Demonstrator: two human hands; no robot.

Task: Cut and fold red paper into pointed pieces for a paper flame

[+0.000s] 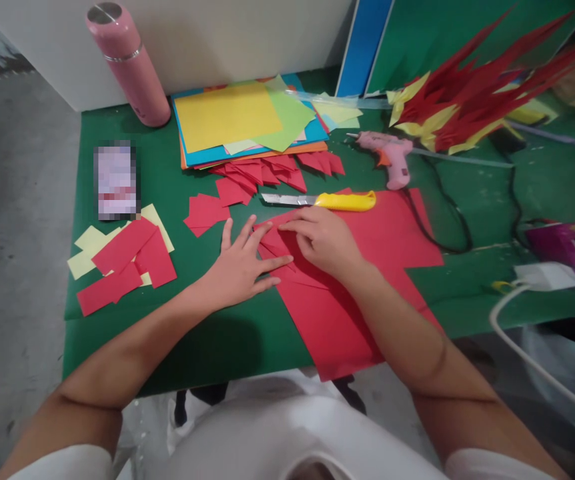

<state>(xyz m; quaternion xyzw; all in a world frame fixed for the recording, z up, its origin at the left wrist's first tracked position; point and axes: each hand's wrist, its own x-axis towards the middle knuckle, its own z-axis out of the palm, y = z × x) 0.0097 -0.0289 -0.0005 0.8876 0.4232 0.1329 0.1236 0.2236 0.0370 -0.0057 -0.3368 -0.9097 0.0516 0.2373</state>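
My left hand (240, 263) lies flat with fingers spread on the left corner of a large red paper sheet (352, 307) on the green table (177, 333). My right hand (325, 240) rests beside it, fingers curled and pressing down on a folded part of the same red paper. Just beyond my hands lies a yellow-handled utility knife (330, 200) with its blade out, untouched.
Folded red paper pieces (272, 172) lie before a stack of coloured sheets (247, 120). Red and yellow scraps (125, 257) and a phone (116, 180) sit at left, a pink bottle (130, 63) behind. A pink glue gun (390, 155), cables and a spiky red-yellow paper piece (472, 93) are at right.
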